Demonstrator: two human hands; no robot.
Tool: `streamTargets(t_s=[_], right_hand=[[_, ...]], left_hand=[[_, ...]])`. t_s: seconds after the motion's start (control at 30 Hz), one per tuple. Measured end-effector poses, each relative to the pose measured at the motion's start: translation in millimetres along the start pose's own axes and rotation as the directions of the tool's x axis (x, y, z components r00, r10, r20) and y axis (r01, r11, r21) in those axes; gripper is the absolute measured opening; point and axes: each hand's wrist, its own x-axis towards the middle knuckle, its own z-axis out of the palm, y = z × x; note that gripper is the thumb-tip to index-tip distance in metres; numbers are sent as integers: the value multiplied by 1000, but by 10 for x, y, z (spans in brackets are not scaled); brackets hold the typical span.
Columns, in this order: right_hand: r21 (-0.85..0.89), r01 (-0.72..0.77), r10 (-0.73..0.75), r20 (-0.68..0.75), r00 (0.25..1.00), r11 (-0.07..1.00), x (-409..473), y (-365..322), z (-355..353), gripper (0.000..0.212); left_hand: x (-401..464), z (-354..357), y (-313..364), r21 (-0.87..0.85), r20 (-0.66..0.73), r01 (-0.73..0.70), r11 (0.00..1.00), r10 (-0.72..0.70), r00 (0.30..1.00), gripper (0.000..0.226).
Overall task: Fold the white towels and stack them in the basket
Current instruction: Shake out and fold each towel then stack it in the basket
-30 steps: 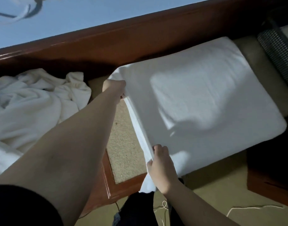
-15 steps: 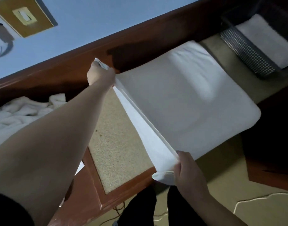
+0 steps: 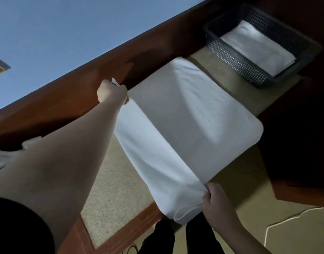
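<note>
Item: white towel (image 3: pixel 190 121), lying on the tan surface (image 3: pixel 111 195) of the wood-framed table (image 3: pixel 69 99), its left edge being lifted and doubled over so a rolled fold is hanging at the near end.

Left hand (image 3: pixel 111 93): you are reaching out with the arm at full stretch, fingers curled tight around the towel's far left corner, a scrap of cloth poking out above the knuckles.

Right hand (image 3: pixel 217 200): you are pinching the near left corner between thumb and curled fingers, at the table's front edge.

Basket (image 3: pixel 236 61): dark, perforated, sitting at the far right, apart from the towel, holding a folded white towel (image 3: pixel 256 50) lying flat inside.

Unfolded towels (image 3: pixel 3 156): a crumpled heap showing at the far left, partly hidden behind your left arm
</note>
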Motion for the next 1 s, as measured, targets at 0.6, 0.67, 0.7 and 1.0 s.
streamTargets(t_s=[0.6, 0.67, 0.7, 1.0], right_hand=[[327, -191, 146, 155, 977, 926, 454, 498, -340, 21], [368, -214, 175, 138, 975, 905, 460, 477, -347, 18], [381, -227, 190, 135, 973, 896, 456, 460, -355, 16], [307, -292, 267, 122, 956, 906, 424, 439, -196, 18]], left_hand=[[-356, 966, -310, 320, 944, -928, -192, 150, 294, 99], [-382, 1072, -274, 259, 963, -918, -300, 150, 222, 91], [-396, 1120, -237, 236, 970, -905, -353, 148, 195, 86], [-289, 1342, 34, 106, 994, -788, -606, 35, 107, 83]])
